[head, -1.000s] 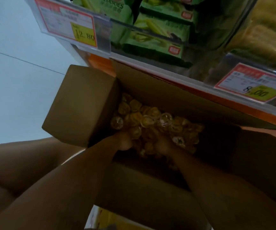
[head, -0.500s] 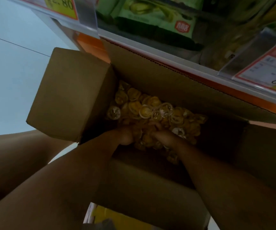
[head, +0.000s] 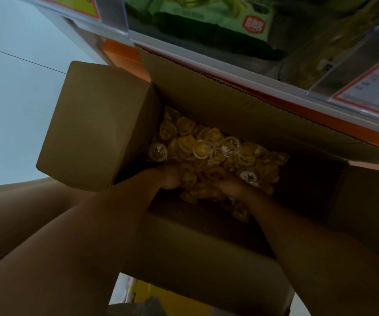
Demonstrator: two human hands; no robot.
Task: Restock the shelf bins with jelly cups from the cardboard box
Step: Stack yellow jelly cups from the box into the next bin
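Reaches with both bare arms into an open cardboard box [head: 206, 258] set close against the orange-and-white edge of a shop shelf [head: 229, 71]. Buries the left hand [head: 170, 179] in the near left side of a loose heap of yellow jelly cups [head: 202, 149], wrist showing, fingers lost among the cups. Sinks the right hand [head: 231, 188] into the same heap just beside the left, nearer the middle of the box, back of the hand upward and fingertips likewise hidden. Cannot be told, for either hand, whether the fingers close round cups or lie straight among them.

Shows the cups lying inside the box, piled in its left and middle part, clear rims and yellow filling catching what light there is, with the right end of the box deep in shadow. Shows the left flap [head: 92, 124] standing up and outward, the far flap leaning toward the shelf edge, and the near wall lying between the two forearms.

Takes in, above the box, green snack packets [head: 206, 17] on the shelf, a red-and-yellow price tag [head: 79, 5] cut off by the top left of the frame, and a second price tag [head: 370, 87] in a clear holder at upper right, print too blurred to read. Takes in a pale floor [head: 13, 87] at left, a bare leg [head: 24, 213] beside the left forearm, and, at the bottom edge, something yellow below the box, too little seen to name.
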